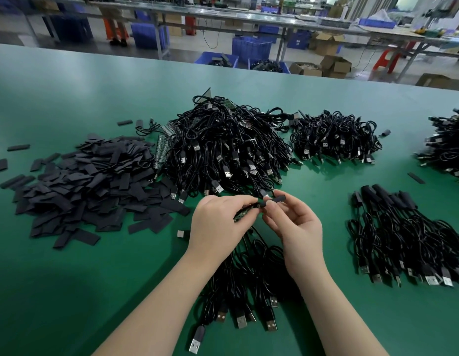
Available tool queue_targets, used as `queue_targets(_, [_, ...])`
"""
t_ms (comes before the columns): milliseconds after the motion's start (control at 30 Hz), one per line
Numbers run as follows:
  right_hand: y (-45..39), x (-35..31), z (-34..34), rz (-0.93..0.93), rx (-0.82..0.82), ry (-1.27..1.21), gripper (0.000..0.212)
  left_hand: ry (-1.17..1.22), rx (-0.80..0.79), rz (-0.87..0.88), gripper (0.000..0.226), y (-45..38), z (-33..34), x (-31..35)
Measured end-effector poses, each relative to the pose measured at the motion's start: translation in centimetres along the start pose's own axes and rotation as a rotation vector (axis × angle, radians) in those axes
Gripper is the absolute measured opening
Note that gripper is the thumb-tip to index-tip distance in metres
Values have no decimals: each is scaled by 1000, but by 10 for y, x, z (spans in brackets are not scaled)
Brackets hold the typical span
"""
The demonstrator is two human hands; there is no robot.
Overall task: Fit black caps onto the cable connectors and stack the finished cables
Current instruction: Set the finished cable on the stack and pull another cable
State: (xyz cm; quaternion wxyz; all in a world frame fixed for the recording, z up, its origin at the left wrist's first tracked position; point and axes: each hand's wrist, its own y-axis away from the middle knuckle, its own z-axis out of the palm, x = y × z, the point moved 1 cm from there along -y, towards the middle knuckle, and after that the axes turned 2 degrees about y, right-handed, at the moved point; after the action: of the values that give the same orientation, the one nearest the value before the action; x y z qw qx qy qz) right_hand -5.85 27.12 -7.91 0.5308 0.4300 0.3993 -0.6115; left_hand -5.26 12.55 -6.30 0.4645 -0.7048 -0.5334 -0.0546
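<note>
USB plugs (242,321) fan out nearest; above them, left hand (218,222) grips a cable's green board end (242,214) while right hand (292,222) pinches a black cap (270,200), apparently mid-fitting; next likely sliding it home.

Both hands (254,222) pinch a black cap (274,200) over cables (249,276).
</note>
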Motion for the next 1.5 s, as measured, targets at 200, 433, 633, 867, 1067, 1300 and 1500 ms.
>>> queue_targets(200, [1,1,-1,7,1,47,21,-16,20,56,13,0,2,-2])
queue_targets(433, [3,0,0,5,24,29,17,-23,48,120,7,0,2,-3])
queue_targets(633, [4,0,2,14,43,-5,15,-34,32,141,7,-1,1,-4])
queue_targets(867, [1,0,0,8,-3,51,18,-5,14,99,14,-2,2,-6])
queue_targets(1067, [4,0,4,-33,-18,55,31,35,18,81,18,-2,2,-3])
queue_targets(1300, [11,-2,8,-182,38,330,45,12,26,-5,18,-2,2,-2])
queue_targets(1500, [15,2,10,-310,10,535,46,29,34,18,20,-2,0,-3])
